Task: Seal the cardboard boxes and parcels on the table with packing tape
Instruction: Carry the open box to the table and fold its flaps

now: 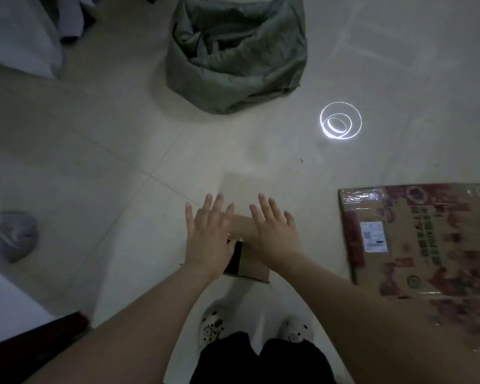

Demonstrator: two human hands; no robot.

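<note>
both hands were over a small cardboard box [248, 245] on the tiled floor [122, 167], just ahead of the person's feet. left hand [208, 234] lay flat, fingers spread, palm down on the box's left side, gripping nothing. right hand [275, 231] was the same: flat, fingers spread, resting on the right side of the box top, gripping nothing. between the two hands a strip of brown cardboard showed, and below it a dark gap or dark item [234, 257] at the box's near-left part; couldn't tell which. frame was dim and motion-blurred.

to the right, well apart from the small box, a larger printed carton [427, 245] lay flat on the floor with a white shipping label [374, 236] on top and glossy tape at its far-left corner. a clear tape roll [340, 120] sat on the floor beyond the box, to the right, glinting. a grey-green woven sack [236, 51] stood open at the far centre. a grey shoe [14, 234] lay at the left edge. pale perforated clogs [212, 324] and black trousers [261, 358] showed at the bottom.
</note>
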